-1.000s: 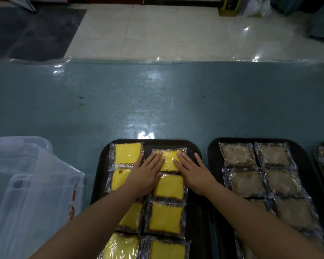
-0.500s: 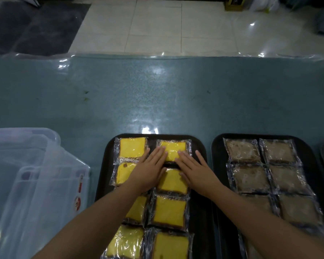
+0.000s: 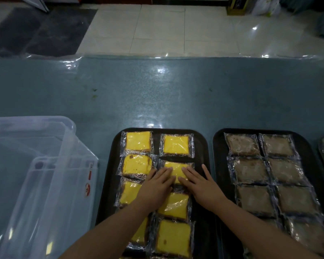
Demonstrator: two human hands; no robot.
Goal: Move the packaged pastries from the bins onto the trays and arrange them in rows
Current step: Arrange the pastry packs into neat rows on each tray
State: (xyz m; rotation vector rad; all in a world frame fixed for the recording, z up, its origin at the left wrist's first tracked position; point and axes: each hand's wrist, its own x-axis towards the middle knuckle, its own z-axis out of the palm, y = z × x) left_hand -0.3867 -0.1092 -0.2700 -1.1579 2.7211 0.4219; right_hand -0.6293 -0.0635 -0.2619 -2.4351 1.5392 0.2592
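A teal counter covered in clear film carries a stack of clear plastic bins at the left, a black tray of yellow packaged pastries in two columns at centre, and a second black tray of brown packaged pastries just to its right. Both hands lie flat with straight fingers, side by side and nearly touching: the left hand and right hand press on the second yellow pastry of the right column, gripping nothing.
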